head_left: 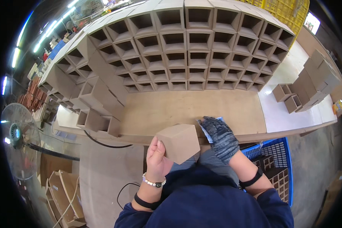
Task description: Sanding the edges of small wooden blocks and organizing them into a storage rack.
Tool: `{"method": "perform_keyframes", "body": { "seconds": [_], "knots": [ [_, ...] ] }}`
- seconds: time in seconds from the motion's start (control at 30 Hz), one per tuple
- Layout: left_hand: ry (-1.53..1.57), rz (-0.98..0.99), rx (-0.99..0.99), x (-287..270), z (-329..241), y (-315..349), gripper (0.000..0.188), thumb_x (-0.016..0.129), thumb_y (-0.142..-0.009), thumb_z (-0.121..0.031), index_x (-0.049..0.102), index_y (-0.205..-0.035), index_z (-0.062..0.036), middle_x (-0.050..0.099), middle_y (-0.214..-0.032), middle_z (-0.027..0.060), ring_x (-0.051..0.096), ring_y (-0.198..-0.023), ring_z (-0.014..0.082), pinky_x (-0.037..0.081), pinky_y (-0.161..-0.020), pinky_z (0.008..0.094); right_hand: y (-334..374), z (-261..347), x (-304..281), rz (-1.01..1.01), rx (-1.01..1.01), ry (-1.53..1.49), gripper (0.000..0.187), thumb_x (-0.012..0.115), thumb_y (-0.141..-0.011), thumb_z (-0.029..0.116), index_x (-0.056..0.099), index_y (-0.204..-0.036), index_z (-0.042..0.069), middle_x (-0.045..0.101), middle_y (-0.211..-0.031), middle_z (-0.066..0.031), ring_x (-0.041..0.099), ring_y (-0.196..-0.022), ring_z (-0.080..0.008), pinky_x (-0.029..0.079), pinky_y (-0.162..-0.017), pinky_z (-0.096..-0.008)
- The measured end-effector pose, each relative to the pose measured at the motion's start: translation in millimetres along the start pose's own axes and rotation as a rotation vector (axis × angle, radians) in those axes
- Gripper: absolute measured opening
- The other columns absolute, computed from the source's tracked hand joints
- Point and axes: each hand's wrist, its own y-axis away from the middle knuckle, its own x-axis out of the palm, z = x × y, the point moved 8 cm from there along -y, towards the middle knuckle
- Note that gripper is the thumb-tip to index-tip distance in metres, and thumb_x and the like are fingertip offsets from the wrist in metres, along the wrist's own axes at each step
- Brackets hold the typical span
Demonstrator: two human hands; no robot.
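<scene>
In my bare left hand [157, 161] is a tan box [180, 143], tilted above my lap at the table's front edge. Its smooth outer faces are turned toward me, and the thumb and fingers grip its left side. My right hand [221, 138] wears a dark grey knitted glove. Its fingers are curled over a flat blue-and-white piece [204, 131], mostly covered by the glove, so its kind is unclear. This hand is close to the table's front edge, to the right of the box and apart from it.
A curved wall of stacked open boxes [199, 26] lines the back of the wooden tabletop [159, 110]. More boxes [97, 95] stand at left, others [309, 81] at right. A blue crate [289, 163] holds divided frames below right. A fan [17, 133] stands at left.
</scene>
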Motion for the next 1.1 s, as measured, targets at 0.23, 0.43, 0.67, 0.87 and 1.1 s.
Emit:
{"method": "perform_keyframes", "body": {
  "seconds": [0.23,0.43,0.67,0.87,1.1],
  "knots": [
    [0.128,-0.035,0.047,-12.4,1.7,-6.3,0.038,0.047,-0.095,-0.018,0.043,-0.130,-0.0040,0.049,-0.132,0.0083,0.043,-0.126,0.0234,0.030,-0.106,0.0411,0.0,-6.3,-37.1,-0.155,0.079,-0.046,0.062,0.047,-0.070,-0.012,0.047,-0.131,0.003,0.052,-0.127,-0.0186,0.050,-0.117,-0.0332,0.039,-0.102,-0.0393],
    [0.326,-0.038,-0.059,-13.6,22.8,-6.5,0.042,0.059,-0.087,-0.009,0.048,-0.127,-0.0138,0.053,-0.128,0.0031,0.045,-0.121,0.0217,0.030,-0.105,0.0427,-3.1,9.7,-64.5,-0.359,0.011,-0.117,0.049,0.047,-0.081,0.000,0.045,-0.130,-0.001,0.052,-0.124,-0.0229,0.051,-0.115,-0.0357,0.038,-0.102,-0.0424],
    [0.269,-0.075,-0.164,-5.2,38.1,-4.1,0.044,0.059,-0.088,-0.010,0.047,-0.129,-0.0133,0.053,-0.129,0.0029,0.044,-0.123,0.0225,0.030,-0.105,0.0414,-14.1,80.0,-63.7,-0.326,-0.233,-0.071,0.054,0.054,-0.079,0.005,0.042,-0.131,0.001,0.050,-0.127,-0.0226,0.049,-0.117,-0.0381,0.034,-0.103,-0.0496],
    [0.432,-0.025,-0.142,-4.6,33.4,0.0,0.044,0.056,-0.090,-0.012,0.043,-0.133,-0.0100,0.049,-0.134,0.0044,0.041,-0.127,0.0227,0.029,-0.108,0.0422,-14.7,28.8,-31.4,-0.264,-0.050,0.129,0.050,0.056,-0.078,0.009,0.047,-0.127,0.003,0.051,-0.125,-0.0230,0.051,-0.114,-0.0381,0.034,-0.102,-0.0496],
    [-0.312,-0.023,-0.078,8.0,0.0,-16.4,0.030,0.056,-0.087,-0.004,0.052,-0.117,-0.0022,0.061,-0.110,0.0072,0.057,-0.101,0.0223,0.039,-0.094,0.0361,-1.8,-12.0,-79.6,-0.279,0.023,0.143,0.049,0.050,-0.080,0.005,0.050,-0.129,0.004,0.052,-0.126,-0.0200,0.050,-0.117,-0.0347,0.037,-0.101,-0.0448]
  ]
}}
